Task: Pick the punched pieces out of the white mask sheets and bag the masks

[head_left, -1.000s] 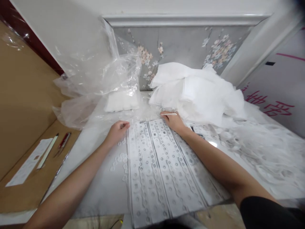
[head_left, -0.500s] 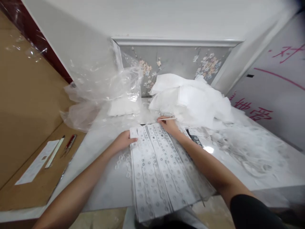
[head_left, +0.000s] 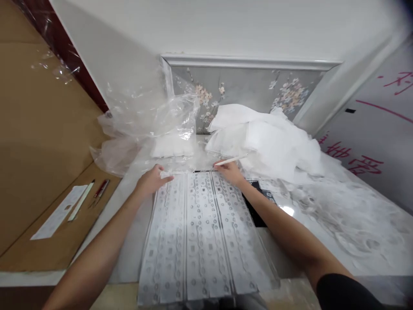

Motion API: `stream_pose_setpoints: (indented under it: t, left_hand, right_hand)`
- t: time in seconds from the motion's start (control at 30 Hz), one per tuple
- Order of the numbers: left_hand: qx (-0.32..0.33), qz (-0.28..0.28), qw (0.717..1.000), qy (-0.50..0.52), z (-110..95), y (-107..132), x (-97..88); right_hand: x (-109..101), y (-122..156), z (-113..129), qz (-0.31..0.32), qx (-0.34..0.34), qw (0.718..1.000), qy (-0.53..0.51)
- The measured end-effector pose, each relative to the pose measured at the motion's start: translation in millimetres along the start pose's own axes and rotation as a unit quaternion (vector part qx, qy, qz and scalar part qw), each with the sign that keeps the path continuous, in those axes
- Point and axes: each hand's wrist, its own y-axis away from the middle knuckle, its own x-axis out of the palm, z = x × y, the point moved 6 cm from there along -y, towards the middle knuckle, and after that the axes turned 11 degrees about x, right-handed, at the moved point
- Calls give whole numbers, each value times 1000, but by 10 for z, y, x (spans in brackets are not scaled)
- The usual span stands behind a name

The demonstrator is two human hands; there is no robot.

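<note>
A large white sheet [head_left: 197, 232] printed with columns of small rings, squares and wavy lines lies in front of me, its near end hanging past the table edge. My left hand [head_left: 151, 184] pinches the sheet's far left corner between thumb and fingers. At the far right part of the same edge, my right hand [head_left: 229, 172] is closed around a thin white pen-like stick [head_left: 232, 160], which points up to the right. Its fingertips touch the sheet's edge; whether they also grip it I cannot tell. A dark flat object [head_left: 256, 215] shows partly under my right forearm.
Stacked white fabric-like pieces [head_left: 274, 142] and a plastic bag with white contents [head_left: 174, 144] stand at the back. Tangled white scraps [head_left: 348, 219] cover the right side. On the left, cardboard [head_left: 35, 254] bears a paper strip [head_left: 60, 211], a pale pen [head_left: 81, 201] and tweezers [head_left: 98, 191].
My left hand has moved left with the sheet's corner, and the sheet now lies wider and flatter. My right hand stays near the far edge with the stick. The view has shifted slightly.
</note>
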Motion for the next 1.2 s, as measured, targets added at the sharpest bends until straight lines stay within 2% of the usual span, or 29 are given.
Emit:
stream_pose_setpoints:
  t: [0.07, 0.1, 0.2, 0.3, 0.4, 0.5, 0.6, 0.7, 0.9, 1.2]
  left_hand:
    - [43, -53, 989, -134, -223, 26, 100]
    - [87, -58, 982, -157, -379, 28, 202]
    - [253, -10, 952, -171, -895, -16, 623]
    - [342, 45, 919, -192, -1245, -147, 1055]
    - [360, 65, 907, -208, -1354, -312, 1407]
    - [337, 97, 911, -217, -1260, -414, 1635]
    - [328, 148, 907, -220, -1138, -427, 1712]
    - [324, 174, 903, -220, -1089, -421, 1686]
    - [317, 183, 905, -215, -1096, -428, 1680]
    - [325, 181, 907, -196, -1066, -442, 1682]
  right_hand:
    - [-43, 16, -78, -9, 10, 1000, 4]
    - [-39, 32, -99, -4, 10, 1000, 6]
    - [-14, 82, -85, 7, -2, 1000, 24]
    - [-56, 113, -26, -10, -10, 998, 62]
    - [-105, 124, -15, 2, -11, 997, 77]
    - [-144, 109, -52, 6, -6, 997, 75]
    - [-182, 74, -92, -15, 12, 996, 84]
    - [-193, 51, -96, -11, 23, 995, 96]
    - [-185, 77, -72, 16, 8, 995, 96]
    - [-150, 101, -69, 17, -3, 995, 95]
